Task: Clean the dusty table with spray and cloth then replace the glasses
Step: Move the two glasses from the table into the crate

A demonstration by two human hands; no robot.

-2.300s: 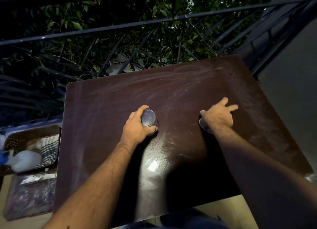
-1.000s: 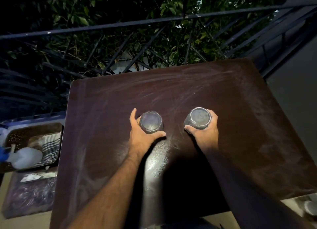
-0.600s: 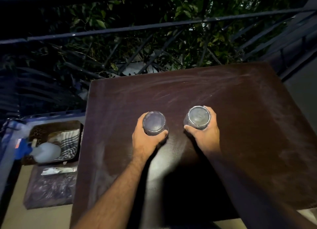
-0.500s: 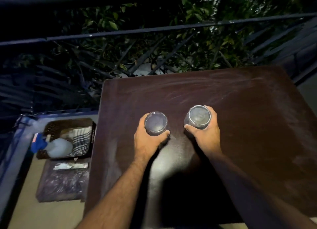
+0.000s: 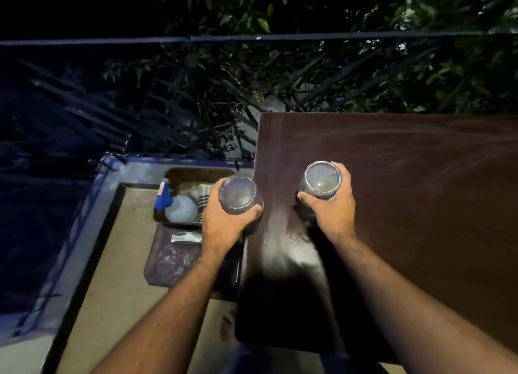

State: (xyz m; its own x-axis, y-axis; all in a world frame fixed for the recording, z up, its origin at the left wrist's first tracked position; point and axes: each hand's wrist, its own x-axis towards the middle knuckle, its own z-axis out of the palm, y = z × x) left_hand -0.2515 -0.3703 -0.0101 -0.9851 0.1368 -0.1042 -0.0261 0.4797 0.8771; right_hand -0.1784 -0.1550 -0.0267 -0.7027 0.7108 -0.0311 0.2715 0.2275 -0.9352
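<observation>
The dusty dark brown table (image 5: 420,205) fills the right half of the view, streaked with pale dust. My left hand (image 5: 224,225) grips one clear glass (image 5: 238,195), held over the table's left edge. My right hand (image 5: 333,208) grips a second glass (image 5: 321,180) above the table's left part. Down on the left, a white spray bottle with a blue trigger (image 5: 175,207) lies in a brown tray (image 5: 193,174) beside a striped cloth (image 5: 202,195).
A second tray holding crumpled plastic (image 5: 171,257) sits on the tan floor (image 5: 120,275) below the first. A dark metal railing (image 5: 252,38) with foliage behind it runs along the far side. A low ledge borders the floor on the left.
Both glasses have been lifted off the table and carried left. The left glass now hangs past the table's left edge; the view has swung left toward the trays.
</observation>
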